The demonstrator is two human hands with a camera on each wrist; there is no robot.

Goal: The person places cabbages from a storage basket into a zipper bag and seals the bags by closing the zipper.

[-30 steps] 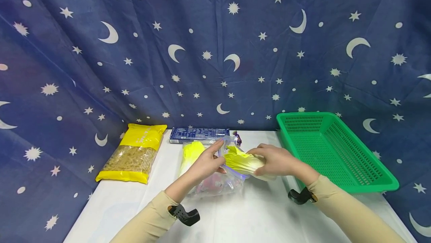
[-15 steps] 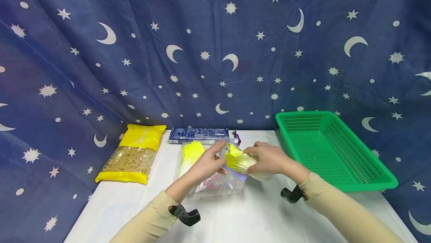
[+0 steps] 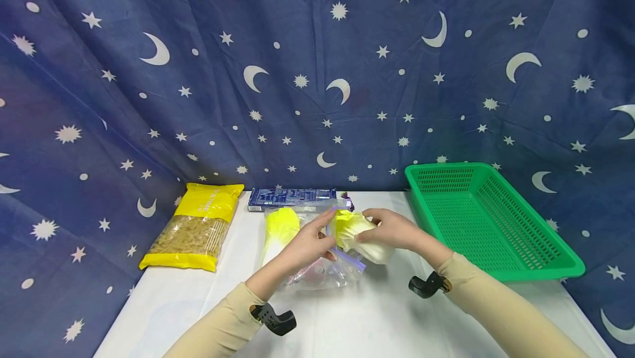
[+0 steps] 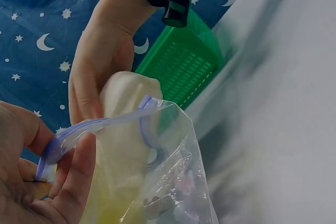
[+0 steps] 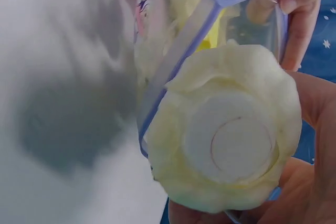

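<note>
The head camera looks from above, forward and down, over the white table (image 3: 377, 319) to the dark-blue starry cloth curtain (image 3: 297, 110). From close, the left wrist camera looks across the clear plastic bag with purple zip edge (image 4: 178, 171) to the green plastic basket (image 4: 181, 64). The right wrist camera faces, very near, the round base of the pale leafy cabbage (image 5: 228, 135). All three share bag and cabbage
</note>
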